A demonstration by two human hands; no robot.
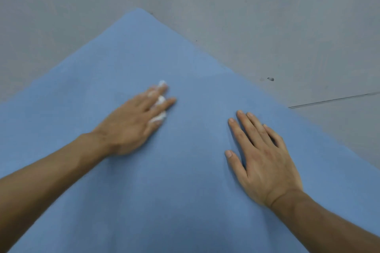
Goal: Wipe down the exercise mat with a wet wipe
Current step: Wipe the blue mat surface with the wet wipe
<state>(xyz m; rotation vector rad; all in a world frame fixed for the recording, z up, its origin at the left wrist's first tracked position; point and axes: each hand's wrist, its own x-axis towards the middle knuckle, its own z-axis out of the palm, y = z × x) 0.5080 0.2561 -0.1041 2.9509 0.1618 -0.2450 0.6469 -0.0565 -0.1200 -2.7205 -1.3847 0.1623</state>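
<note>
Grey floor (267, 16) surrounds the blue mat (185, 201), its far corner ahead of my left hand (133, 125), flat and pressing the wipe (161, 116) down, my right hand (265, 162) flat, empty, nearer me.

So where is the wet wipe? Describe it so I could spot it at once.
Start with the big blue exercise mat spread on the grey floor. Of the two hands pressed on it, find the left hand, the blurred one. The wet wipe is the crumpled white stuff peeking between its fingers; the right hand shows nothing white.
</note>
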